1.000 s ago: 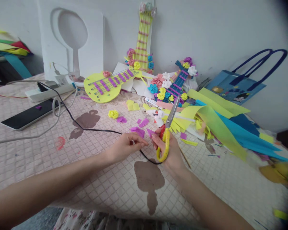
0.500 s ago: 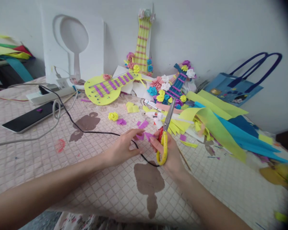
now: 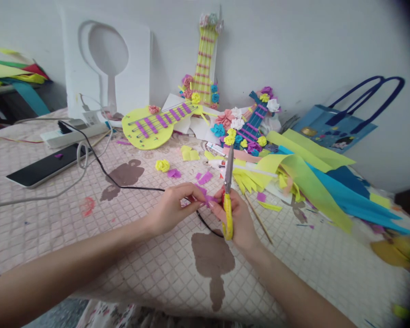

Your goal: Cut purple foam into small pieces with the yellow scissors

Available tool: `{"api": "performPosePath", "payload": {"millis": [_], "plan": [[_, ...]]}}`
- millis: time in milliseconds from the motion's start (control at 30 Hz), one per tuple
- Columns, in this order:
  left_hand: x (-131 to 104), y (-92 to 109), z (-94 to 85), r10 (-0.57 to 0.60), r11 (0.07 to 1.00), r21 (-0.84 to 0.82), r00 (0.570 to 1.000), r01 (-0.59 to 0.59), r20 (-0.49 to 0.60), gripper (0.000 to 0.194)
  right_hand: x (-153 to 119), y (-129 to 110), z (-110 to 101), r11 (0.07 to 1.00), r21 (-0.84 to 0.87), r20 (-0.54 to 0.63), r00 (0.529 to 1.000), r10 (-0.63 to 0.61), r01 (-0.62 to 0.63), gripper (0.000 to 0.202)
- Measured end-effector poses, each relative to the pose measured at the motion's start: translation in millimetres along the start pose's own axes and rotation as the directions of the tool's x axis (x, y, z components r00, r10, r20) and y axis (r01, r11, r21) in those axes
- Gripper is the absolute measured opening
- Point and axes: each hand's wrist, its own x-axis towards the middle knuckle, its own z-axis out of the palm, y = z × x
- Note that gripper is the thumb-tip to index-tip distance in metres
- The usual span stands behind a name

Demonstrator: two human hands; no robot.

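Note:
Between my two hands is a small purple paper piece (image 3: pixel 210 199), pinched from both sides. My left hand (image 3: pixel 177 205) grips its left edge between thumb and fingertips. My right hand (image 3: pixel 237 216) pinches the other side and also keeps yellow-handled scissors (image 3: pixel 228 182), blades pointing up and away from me. Loose purple paper scraps (image 3: pixel 205 177) lie just beyond my fingertips. A yellow paper flower (image 3: pixel 162 165) sits farther left, beside another purple scrap (image 3: pixel 174 173). A black cable (image 3: pixel 143 188) passes beneath my hands.
Paper-covered guitar shapes, one yellow (image 3: pixel 146 130) and one blue (image 3: pixel 254 123), lie at the back. A phone (image 3: pixel 48 166) and power strip (image 3: pixel 73 134) are left. Crepe paper sheets (image 3: pixel 304 182), a wooden stick (image 3: pixel 259 218) and a blue bag (image 3: pixel 335 127) are right.
My left hand has moved right and closed on the purple paper piece, meeting my right fingers. The scissors have swung from leaning right to nearly upright.

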Motion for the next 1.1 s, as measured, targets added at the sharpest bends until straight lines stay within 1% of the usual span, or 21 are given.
{"api": "performPosePath", "payload": {"millis": [133, 233, 300, 400, 467, 633, 767, 1000, 1100], "plan": [[1.3, -0.8, -0.3, -0.115, 0.988, -0.099, 0.993, 0.117, 0.029, 0.003, 1.0, 6.3, -2.4, 0.998, 0.053, 0.009, 0.999, 0.043, -0.044, 0.032], [2.2, -0.4, 1.0, -0.193, 0.958, -0.204, 0.979, 0.203, 0.065, 0.008, 1.3, 6.8, -2.9, 0.997, 0.066, 0.011, 0.999, 0.035, -0.036, 0.033], [3.0, -1.3, 1.9, -0.255, 0.910, -0.311, 0.961, 0.274, 0.103, 0.012, 0.6, 5.1, -2.4, 0.997, 0.064, 0.023, 0.999, 0.029, -0.031, 0.032], [3.9, -4.1, 2.4, -0.325, 0.801, -0.476, 0.932, 0.363, 0.162, 0.018, -1.4, 1.5, -0.8, 0.998, 0.054, 0.031, 0.999, 0.027, -0.029, 0.030], [4.1, -5.3, 2.1, -0.356, 0.742, -0.538, 0.915, 0.401, 0.190, 0.022, -2.7, -0.5, 0.4, 0.999, 0.025, 0.032, 0.999, 0.028, -0.028, 0.028], [4.0, -3.7, 1.1, -0.415, 0.667, -0.592, 0.885, 0.453, 0.210, 0.028, -3.1, -0.9, 1.4, 0.999, -0.029, 0.051, 0.999, 0.018, -0.016, 0.024], [4.8, -1.6, 0.9, -0.446, 0.622, -0.629, 0.872, 0.466, 0.204, 0.038, -2.0, 0.4, 0.8, 0.999, -0.052, 0.062, 0.998, 0.005, -0.002, 0.024], [5.4, -1.3, 0.9, -0.441, 0.631, -0.619, 0.873, 0.468, 0.211, 0.039, -1.2, 0.3, 1.4, 0.998, -0.058, 0.100, 0.995, -0.003, 0.009, 0.025], [5.1, 0.1, 1.1, -0.473, 0.618, -0.618, 0.858, 0.486, 0.201, 0.038, -1.9, 0.5, 1.2, 0.998, -0.063, 0.102, 0.995, 0.007, 0.000, 0.026]]}}
